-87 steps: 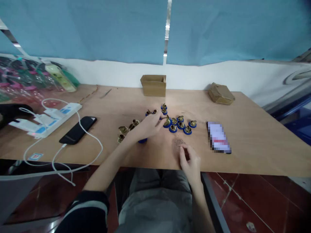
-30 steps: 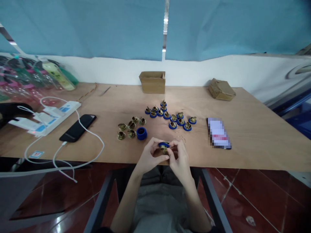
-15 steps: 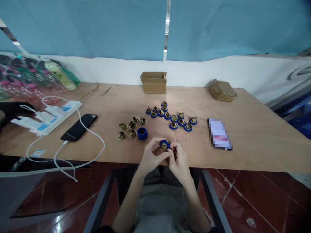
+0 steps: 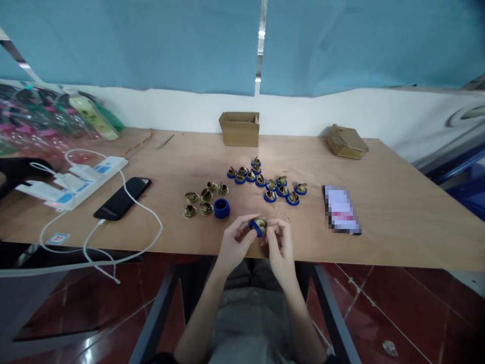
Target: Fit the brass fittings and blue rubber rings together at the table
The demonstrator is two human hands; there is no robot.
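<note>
Near the table's front edge, my left hand (image 4: pixel 237 240) pinches a round brass fitting (image 4: pixel 260 223) with a blue ring (image 4: pixel 254 229) around its rim. The fitting is tilted, its brass face turned toward the right. My right hand (image 4: pixel 280 242) has its thumb and curled fingers at the fitting's right side, partly hidden. Just beyond the hands, a stack of blue rings (image 4: pixel 222 208) stands beside several brass fittings without blue rings (image 4: pixel 206 195). Farther back and right lie several fittings with blue rings (image 4: pixel 272 185). Thin wire loops (image 4: pixel 284 216) lie behind my right hand.
A phone with a lit screen (image 4: pixel 341 210) lies at right. On the left are a black phone (image 4: pixel 122 199), a power strip (image 4: pixel 87 183) with white cables, and several bottles (image 4: pixel 49 119). An open cardboard box (image 4: pixel 240 132) and a brown package (image 4: pixel 346 141) stand at the back.
The fitting in my hands has turned, its brass face now tilted to the right and the blue ring at lower left. My right hand has shifted slightly right. The table items stay put.
</note>
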